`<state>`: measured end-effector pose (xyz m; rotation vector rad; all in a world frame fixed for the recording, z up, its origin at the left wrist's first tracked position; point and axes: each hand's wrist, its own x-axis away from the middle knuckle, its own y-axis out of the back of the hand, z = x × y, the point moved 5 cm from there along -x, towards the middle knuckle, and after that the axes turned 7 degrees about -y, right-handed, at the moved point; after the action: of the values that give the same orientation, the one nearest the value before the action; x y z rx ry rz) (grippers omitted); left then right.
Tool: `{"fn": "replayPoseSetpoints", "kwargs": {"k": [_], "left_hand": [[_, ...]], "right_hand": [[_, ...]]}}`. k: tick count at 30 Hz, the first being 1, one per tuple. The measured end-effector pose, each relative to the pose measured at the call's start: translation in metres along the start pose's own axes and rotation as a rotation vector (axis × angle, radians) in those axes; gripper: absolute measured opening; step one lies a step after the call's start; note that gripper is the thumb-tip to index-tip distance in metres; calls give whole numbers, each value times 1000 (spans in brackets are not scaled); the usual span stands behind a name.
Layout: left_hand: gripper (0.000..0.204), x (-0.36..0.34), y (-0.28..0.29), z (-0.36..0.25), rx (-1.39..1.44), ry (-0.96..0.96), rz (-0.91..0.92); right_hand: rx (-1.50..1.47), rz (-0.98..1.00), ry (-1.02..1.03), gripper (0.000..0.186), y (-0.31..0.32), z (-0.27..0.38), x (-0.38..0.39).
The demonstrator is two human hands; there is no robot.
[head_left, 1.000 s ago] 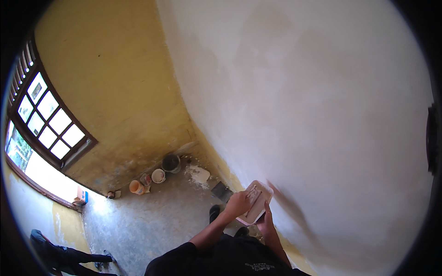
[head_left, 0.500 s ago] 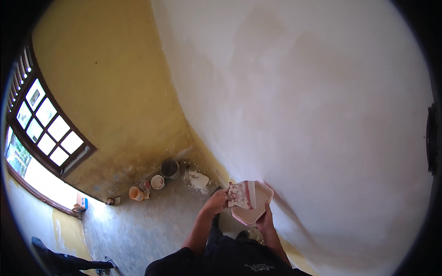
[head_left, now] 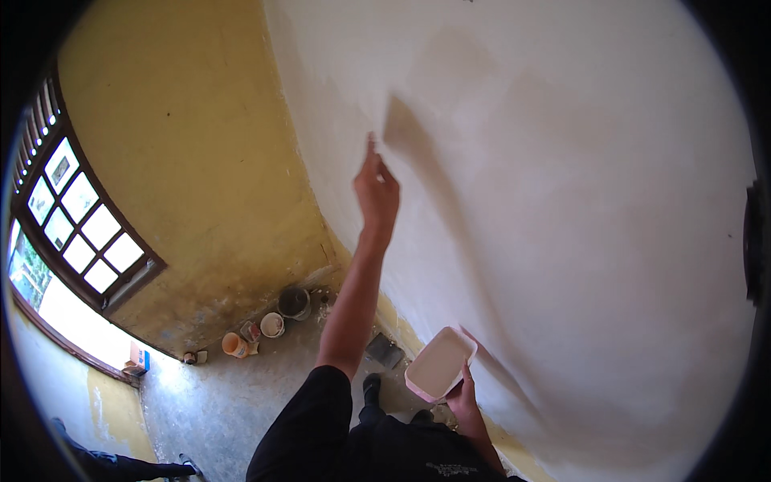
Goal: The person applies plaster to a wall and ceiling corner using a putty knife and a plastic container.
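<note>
My left hand (head_left: 377, 195) is raised at arm's length close to the white wall (head_left: 562, 201), its fingers closed. It grips a flat putty scraper (head_left: 371, 141), turned nearly edge-on and blurred, so little of the blade shows. The shadow of hand and blade falls on the wall beside it; whether the blade touches the wall I cannot tell. Low down by the wall, my right hand (head_left: 461, 395) holds a shallow pinkish tray (head_left: 418, 393) from its right side. Smooth pale putty (head_left: 442, 361) covers the inside of the tray.
Along the foot of the yellow wall (head_left: 193, 153) stand a dark bucket (head_left: 294, 303), a white bucket (head_left: 272, 324) and an orange container (head_left: 234, 345). A grey block (head_left: 385, 351) lies near my foot. At left is a framed window (head_left: 88, 217); another person's leg (head_left: 144, 468) shows at lower left.
My left hand has gone from over the tray up to the wall, taking the scraper with it. The tray stays in my right hand, its putty surface now uncovered.
</note>
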<state>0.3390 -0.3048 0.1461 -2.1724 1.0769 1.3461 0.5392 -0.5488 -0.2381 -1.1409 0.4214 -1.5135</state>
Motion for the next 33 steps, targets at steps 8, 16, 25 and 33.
{"fn": "replayPoseSetpoints", "kwargs": {"k": [8, 16, 25, 33], "left_hand": [[54, 136, -9, -28, 153, -231, 213], [18, 7, 10, 117, 81, 438, -63], [25, -7, -1, -84, 153, 105, 11], [36, 75, 30, -102, 353, -89, 152]], "right_hand": [[-34, -16, -19, 51, 0, 4, 8], [13, 41, -33, 47, 6, -7, 5], [-45, -14, -2, 47, 24, 0, 6], [3, 37, 13, 44, 15, 9, 8]]}}
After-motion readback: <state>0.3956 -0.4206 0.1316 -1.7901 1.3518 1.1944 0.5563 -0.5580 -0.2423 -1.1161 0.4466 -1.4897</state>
